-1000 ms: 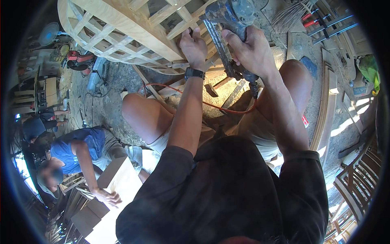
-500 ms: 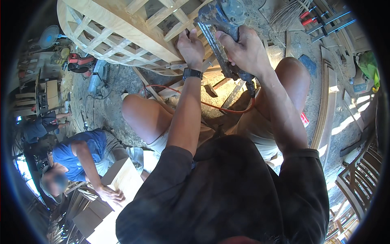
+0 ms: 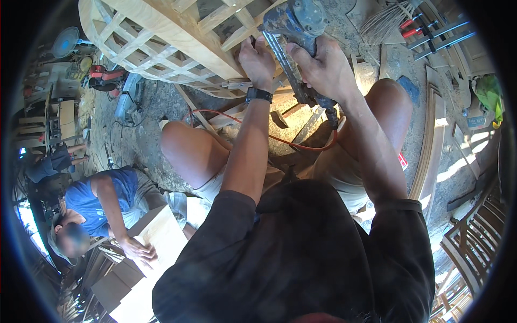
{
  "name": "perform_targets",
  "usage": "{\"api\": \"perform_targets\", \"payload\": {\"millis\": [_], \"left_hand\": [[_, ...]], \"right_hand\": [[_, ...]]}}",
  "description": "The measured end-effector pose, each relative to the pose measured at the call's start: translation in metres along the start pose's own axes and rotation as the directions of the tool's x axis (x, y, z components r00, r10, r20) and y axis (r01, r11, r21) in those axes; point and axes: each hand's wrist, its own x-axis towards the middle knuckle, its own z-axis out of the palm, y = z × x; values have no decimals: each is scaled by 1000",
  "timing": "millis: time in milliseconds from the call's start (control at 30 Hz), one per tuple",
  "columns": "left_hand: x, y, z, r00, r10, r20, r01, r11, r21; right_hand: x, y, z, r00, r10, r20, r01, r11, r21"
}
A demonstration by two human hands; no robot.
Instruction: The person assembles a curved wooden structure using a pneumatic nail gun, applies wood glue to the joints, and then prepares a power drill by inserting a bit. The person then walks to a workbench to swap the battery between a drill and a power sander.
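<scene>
My right hand (image 3: 328,70) is closed around the grip of a worn blue nail gun (image 3: 293,27), its long magazine slanting down beside my fingers. An orange air hose (image 3: 301,146) runs from the fitting at the handle's lower end. The nail gun's nose is out of sight at the top edge. My left hand (image 3: 258,63), with a black watch at the wrist, has its fingers curled against the pale wooden lattice piece (image 3: 199,46), at a slat beside its thick rail. That piece has crossed slats and a curved outer side.
Between my knees lie wood offcuts and a hammer-like tool (image 3: 279,119). Red-handled bar clamps (image 3: 431,35) are at upper right, long boards (image 3: 431,140) right, a slatted wooden piece (image 3: 474,237) lower right. At left, a co-worker (image 3: 102,199) touches a pale wooden box (image 3: 161,231); a red power saw (image 3: 105,78) stands beyond.
The view has shifted slightly, with the lattice piece appearing a little farther right and higher. Both hands keep their holds. The co-worker's hand has moved slightly over the box.
</scene>
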Motion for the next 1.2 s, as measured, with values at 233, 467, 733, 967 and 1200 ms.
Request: {"api": "perform_targets", "payload": {"millis": [233,467,733,967,1200], "left_hand": [[-1,-8,4,997,-41,-63,38,998,-47],[0,-16,10,995,-98,-15,97,994,-45],[0,-20,10,998,-37,-49,35,998,-49],[0,-18,10,997,-63,-40,61,997,-46],[0,-26,12,998,-23,-63,23,1000,0]], "right_hand": [[1,-2,7,1000,17,-4,-17,1000,-20],[-1,-6,13,999,13,-49,-15,999,-46],[-1,-7,14,998,31,-48,-34,998,-48],[-2,-6,18,998,21,-56,-24,998,-65],[-1,-9,22,998,30,-58,-35,996,-81]]}}
